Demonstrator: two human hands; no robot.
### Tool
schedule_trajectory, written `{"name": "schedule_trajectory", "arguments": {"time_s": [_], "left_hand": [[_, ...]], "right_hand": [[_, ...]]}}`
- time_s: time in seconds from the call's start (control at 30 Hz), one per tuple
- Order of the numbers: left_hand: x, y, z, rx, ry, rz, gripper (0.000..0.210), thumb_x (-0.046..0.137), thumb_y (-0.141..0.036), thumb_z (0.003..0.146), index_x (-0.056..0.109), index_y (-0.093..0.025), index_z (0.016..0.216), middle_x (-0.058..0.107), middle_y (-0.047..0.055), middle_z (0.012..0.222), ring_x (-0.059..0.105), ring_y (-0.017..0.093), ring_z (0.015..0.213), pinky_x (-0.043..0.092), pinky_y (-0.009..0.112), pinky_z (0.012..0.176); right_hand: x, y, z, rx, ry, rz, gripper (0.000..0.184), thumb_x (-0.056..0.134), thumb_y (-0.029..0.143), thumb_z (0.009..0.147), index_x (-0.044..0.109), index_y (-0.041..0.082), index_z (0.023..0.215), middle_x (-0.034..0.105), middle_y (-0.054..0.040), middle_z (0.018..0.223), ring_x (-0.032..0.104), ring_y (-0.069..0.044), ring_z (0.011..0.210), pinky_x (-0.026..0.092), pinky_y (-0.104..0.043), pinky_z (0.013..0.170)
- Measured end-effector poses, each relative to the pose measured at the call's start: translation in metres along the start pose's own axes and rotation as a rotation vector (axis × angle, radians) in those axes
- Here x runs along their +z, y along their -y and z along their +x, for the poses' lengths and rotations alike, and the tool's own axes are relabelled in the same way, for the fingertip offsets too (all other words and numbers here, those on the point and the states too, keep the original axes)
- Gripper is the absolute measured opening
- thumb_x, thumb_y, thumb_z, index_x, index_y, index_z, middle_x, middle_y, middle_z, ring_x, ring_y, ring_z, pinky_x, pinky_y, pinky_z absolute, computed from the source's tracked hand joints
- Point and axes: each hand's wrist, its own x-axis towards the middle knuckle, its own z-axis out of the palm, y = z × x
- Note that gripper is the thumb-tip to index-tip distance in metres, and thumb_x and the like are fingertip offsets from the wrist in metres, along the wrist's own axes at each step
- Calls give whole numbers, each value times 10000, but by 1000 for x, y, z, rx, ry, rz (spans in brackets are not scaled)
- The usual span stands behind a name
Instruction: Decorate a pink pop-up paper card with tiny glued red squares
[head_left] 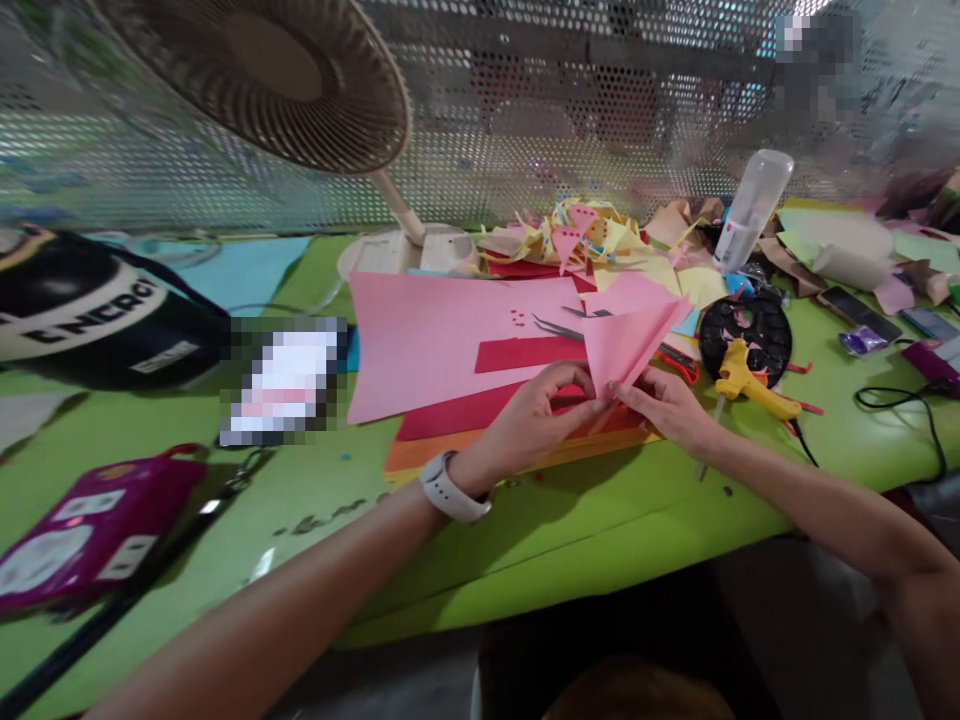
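A folded sheet of pink paper (630,335) stands up like a cone, its narrow end low between my hands. My left hand (551,410), with a pale watch on the wrist, pinches the lower left edge. From the other side, the fingers of my right hand (664,405) close on its lower tip. Beneath lie a large pink sheet (427,330), a red strip (517,353), and red and orange sheets (442,452). Scissors (559,328) rest on the pink sheet, partly hidden by the folded paper. Small red dots show near them.
A yellow glue gun (757,382) rests by a black round tray (720,325) at right. Behind are paper scraps (517,243) and a clear bottle (754,210). At left stand a fan (300,80), phone (285,385), black bag (82,310) and purple power socket (97,530).
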Motion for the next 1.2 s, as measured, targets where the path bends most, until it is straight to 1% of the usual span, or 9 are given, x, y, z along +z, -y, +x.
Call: {"name": "schedule_trajectory", "arguments": {"time_s": [0.13, 0.2, 0.3, 0.4, 0.6, 0.8, 0.97, 1.07, 1.2], "left_hand": [[2, 4, -2, -56, -107, -154, 371, 754, -390, 764, 548, -195, 1002, 585, 111, 1242, 588, 218, 1093, 533, 386, 888], [3, 4, -2, -148, -109, -262, 499, 774, -400, 745, 516, -196, 1121, 629, 111, 1180, 622, 216, 1040, 549, 370, 829], [5, 0, -4, -267, 47, -323, 376, 726, -453, 780, 603, -154, 972, 672, 35, 838, 636, 146, 752, 535, 299, 704], [6, -3, -6, -257, 98, -282, 329, 696, -463, 799, 621, -148, 742, 617, -11, 667, 562, 97, 604, 482, 242, 610], [9, -5, -7, -230, 50, -273, 305, 702, -445, 804, 641, -151, 754, 647, -12, 661, 592, 92, 582, 494, 218, 576], [10, 2, -9, -396, 150, -397, 421, 757, -541, 729, 661, -148, 847, 745, 39, 752, 720, 156, 684, 584, 259, 646], [9, 5, -9, -335, 93, -351, 388, 773, -518, 724, 658, -151, 771, 730, 20, 713, 726, 154, 688, 582, 230, 622], [9, 5, -10, -312, 68, -326, 372, 788, -499, 713, 686, -147, 778, 729, 18, 713, 723, 146, 695, 577, 212, 624], [10, 3, -9, -369, 107, -388, 396, 791, -516, 705, 697, -150, 822, 749, 24, 737, 731, 150, 690, 593, 234, 658]], "right_hand": [[-1, -2, 0, -4, 8, 102, 458, 757, 617, 663, 695, 190, 815, 656, 16, 682, 535, -71, 523, 424, -199, 457], [-2, -2, -1, 15, 9, 138, 426, 790, 576, 649, 699, 187, 795, 646, 26, 640, 531, -71, 505, 441, -205, 466], [-2, -2, -1, 21, 13, 168, 354, 831, 490, 637, 714, 184, 770, 641, 36, 603, 526, -70, 496, 446, -210, 480], [-1, -3, -1, 21, -16, 223, 318, 842, 468, 625, 721, 194, 731, 660, 37, 604, 543, -71, 507, 458, -212, 508], [-1, -4, 0, 111, -39, 297, 340, 866, 490, 569, 723, 201, 677, 665, 36, 554, 589, -87, 504, 477, -219, 534], [0, 1, -3, 36, -31, 306, 331, 844, 523, 599, 733, 217, 662, 671, 42, 596, 542, -68, 507, 441, -216, 531], [0, -1, -4, 33, -27, 268, 316, 834, 518, 628, 758, 223, 712, 691, 28, 641, 564, -81, 571, 454, -227, 584], [-2, -5, -3, 43, -49, 227, 315, 835, 512, 626, 765, 221, 723, 696, 22, 640, 538, -76, 546, 424, -225, 546], [-4, -8, -1, 32, -78, 189, 328, 821, 528, 634, 761, 215, 709, 687, 16, 634, 523, -79, 540, 410, -234, 534]]}}
